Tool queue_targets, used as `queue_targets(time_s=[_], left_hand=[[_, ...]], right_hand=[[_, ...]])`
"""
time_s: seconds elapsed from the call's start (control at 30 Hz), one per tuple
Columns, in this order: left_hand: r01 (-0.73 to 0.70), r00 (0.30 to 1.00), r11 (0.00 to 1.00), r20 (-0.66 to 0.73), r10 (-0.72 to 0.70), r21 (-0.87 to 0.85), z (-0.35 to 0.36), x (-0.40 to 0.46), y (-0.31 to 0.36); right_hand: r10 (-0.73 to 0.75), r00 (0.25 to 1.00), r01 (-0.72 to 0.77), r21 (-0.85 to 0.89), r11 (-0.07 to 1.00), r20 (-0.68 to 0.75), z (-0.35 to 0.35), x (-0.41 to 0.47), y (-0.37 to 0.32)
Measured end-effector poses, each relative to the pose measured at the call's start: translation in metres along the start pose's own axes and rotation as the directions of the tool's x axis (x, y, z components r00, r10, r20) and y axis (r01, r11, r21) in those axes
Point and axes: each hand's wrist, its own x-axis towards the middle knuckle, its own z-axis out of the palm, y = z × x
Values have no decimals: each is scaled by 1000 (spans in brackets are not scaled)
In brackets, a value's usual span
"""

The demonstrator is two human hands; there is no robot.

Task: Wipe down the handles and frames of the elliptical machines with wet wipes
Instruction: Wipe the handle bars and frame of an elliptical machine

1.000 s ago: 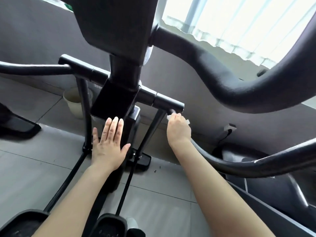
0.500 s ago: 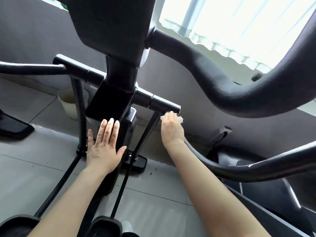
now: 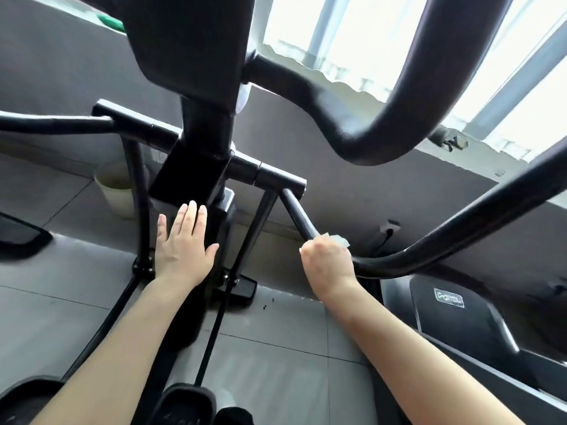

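Pale bucket (image 3: 115, 191) on the grey tiled floor (image 3: 276, 378) near the wall; wall socket (image 3: 389, 227) with black cable at right; white curtain (image 3: 352, 50) covering the bright window above.

I am seeing the left forearm (image 3: 122, 332) and the right forearm (image 3: 399, 338) showing bare right to the picture's edge at six o'clock. The left hand (image 3: 184, 243) and, at its three o'clock, the right hand (image 3: 326, 262) are showing bare too. A dark shape (image 3: 234, 416) at six o'clock is reading too blurred to tell.
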Motion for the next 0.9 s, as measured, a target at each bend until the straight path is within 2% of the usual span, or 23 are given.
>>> queue_targets(time_s=[0.03,0.07,0.1,0.13,0.17,0.2,0.23,0.27,0.3,0.33,0.4,0.47,0.5,0.53,0.57,0.6,0.63,0.67,0.7,0.77,0.83,0.9], left_hand=[[-57,991,992,-128,42,-113,0,-6,8],[-123,973,966,-220,72,-226,-2,-14,19],[-157,965,913,-253,62,-376,-4,-25,33],[-135,982,795,-188,27,-592,-10,-36,50],[-20,999,584,-33,-11,-812,-20,-50,67],[154,988,299,156,-16,-942,-31,-63,82],[310,951,10,310,16,-951,-39,-74,94],[405,913,-219,404,53,-888,-44,-82,102],[443,892,-354,446,77,-824,-46,-88,107],[450,884,-410,461,77,-794,-49,-92,110],[429,878,-438,478,-2,-790,-56,-96,114],[409,862,-417,493,-116,-812,-60,-95,115],[399,856,-395,491,-164,-828,-61,-94,114],[389,848,-369,484,-214,-844,-59,-92,112],[379,837,-335,474,-274,-863,-57,-90,110],[363,821,-288,450,-351,-886,-54,-87,107],[343,804,-212,403,-438,-915,-50,-80,104],[326,790,-105,332,-516,-939,-45,-71,101],[317,780,14,252,-572,-948,-41,-60,100],[308,784,229,110,-611,-924,-34,-31,105],[256,848,394,10,-529,-883,-19,1,118],[193,912,464,-16,-409,-865,2,27,136]], right_hand=[[1,999,6,187,982,-35,-16,-9,8],[-14,998,36,408,912,-56,-26,-16,14],[-31,997,67,575,815,-71,-35,-23,19],[-34,995,89,729,678,-91,-46,-30,22],[8,993,93,852,516,-114,-55,-39,23],[78,993,55,946,318,-83,-63,-48,22],[124,992,-13,995,104,0,-68,-55,20],[117,986,-103,987,-121,117,-69,-60,17],[67,974,-186,934,-304,216,-67,-65,14],[9,960,-251,870,-423,281,-65,-69,11],[-40,950,-287,810,-511,311,-60,-74,7],[15,951,-268,851,-452,308,-53,-76,2],[70,955,-243,896,-372,288,-49,-77,-1],[147,962,-191,951,-242,231,-45,-78,-2],[245,965,-84,996,-28,88,-42,-80,0],[314,939,62,966,249,-141,-38,-81,6],[309,862,201,830,520,-402,-33,-83,15],[235,757,289,635,716,-609,-30,-86,28],[131,665,331,448,831,-735,-29,-87,41],[-35,554,328,179,928,-832,-34,-85,73],[-147,508,320,27,947,-849,-39,-71,104],[-272,488,340,-107,934,-830,-38,-52,125]])
